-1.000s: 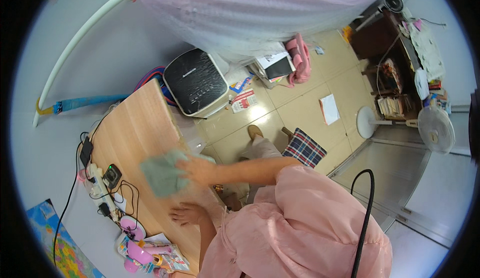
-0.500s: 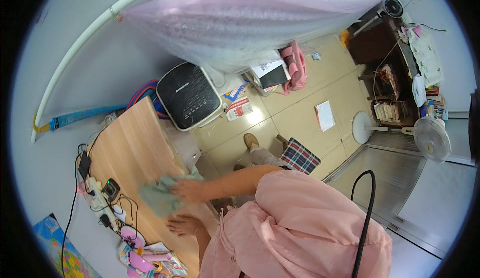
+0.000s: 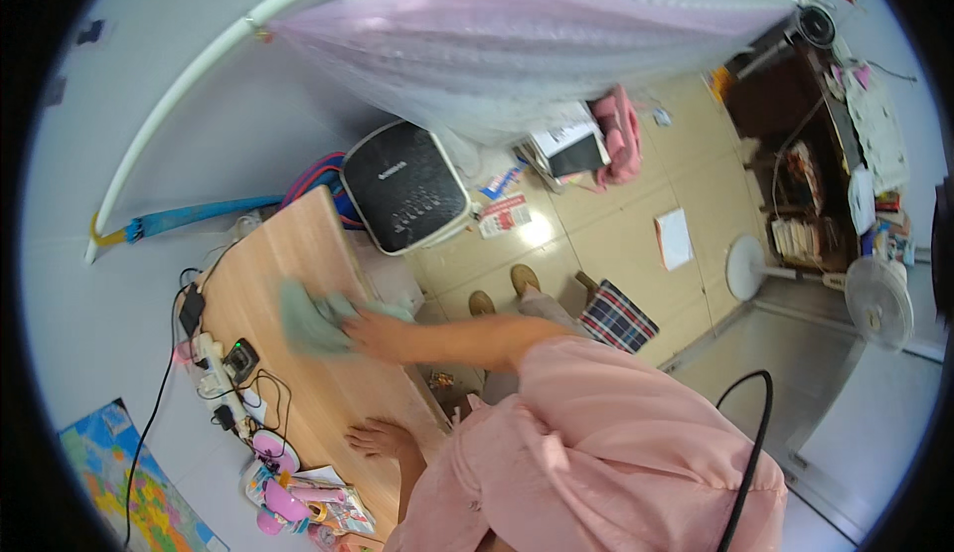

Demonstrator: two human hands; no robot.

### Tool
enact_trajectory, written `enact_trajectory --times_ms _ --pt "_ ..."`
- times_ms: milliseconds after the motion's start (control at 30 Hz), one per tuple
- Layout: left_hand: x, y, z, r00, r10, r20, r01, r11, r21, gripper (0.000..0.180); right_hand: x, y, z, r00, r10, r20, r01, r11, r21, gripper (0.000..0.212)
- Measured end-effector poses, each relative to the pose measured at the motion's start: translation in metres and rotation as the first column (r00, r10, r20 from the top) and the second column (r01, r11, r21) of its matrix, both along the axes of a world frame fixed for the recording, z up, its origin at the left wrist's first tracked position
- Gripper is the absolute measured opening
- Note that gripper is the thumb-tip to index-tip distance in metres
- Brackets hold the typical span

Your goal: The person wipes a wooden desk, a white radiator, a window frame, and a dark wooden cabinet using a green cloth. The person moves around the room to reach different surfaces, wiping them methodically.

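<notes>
A pale green cloth lies bunched on the light wooden desk, blurred by motion. My right hand grips it from above and presses it against the desktop, close to the desk's edge. The fingertips are smeared and partly sunk in the folds. Lower down, my left hand rests flat on the bare wood with its fingers spread, holding nothing.
Along the wall side of the desk are a white power strip, a black charger, tangled cables and several pink items. A black-topped bin-like box stands beyond the desk's far end. A plaid-topped stool is behind me.
My right hand has slid the cloth toward the desk's far end, away from my left hand. My left hand stays flat on the desk. The whole view has shifted slightly.
</notes>
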State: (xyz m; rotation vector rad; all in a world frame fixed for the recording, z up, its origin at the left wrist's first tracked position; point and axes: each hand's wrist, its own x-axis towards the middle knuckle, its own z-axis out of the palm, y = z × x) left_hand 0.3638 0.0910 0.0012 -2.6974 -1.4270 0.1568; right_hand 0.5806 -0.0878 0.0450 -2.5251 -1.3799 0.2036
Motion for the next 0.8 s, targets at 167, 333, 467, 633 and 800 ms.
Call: enact_trajectory --times_ms 167,333,467,633,800 --pt "-0.006 0.005 0.018 0.998 0.068 0.013 -0.063 0.97 -0.234 0.068 -0.034 -0.023 -0.019 0.978 0.16 0.132 -0.19 0.948 0.255 0.034" --pt "-0.003 0.004 0.04 0.998 0.024 0.066 -0.001 0.942 -0.337 0.072 0.119 -0.05 0.001 0.938 -0.343 -0.055 0.347 0.935 0.077 0.033" --pt "-0.014 0.005 0.022 0.997 0.048 0.067 -0.025 0.951 -0.307 0.07 0.207 -0.093 0.122 0.816 -0.535 0.218 0.192 0.606 0.772 0.05" --pt "0.0 0.004 0.033 0.992 0.05 0.113 -0.01 0.944 -0.328 0.071 0.317 -0.188 0.209 0.496 -0.67 0.553 0.161 0.696 0.699 0.04" --pt "0.01 0.004 0.05 0.981 0.139 0.138 -0.079 0.925 -0.372 0.061 0.364 -0.321 0.218 0.329 -0.834 0.444 0.549 0.551 0.628 0.041"
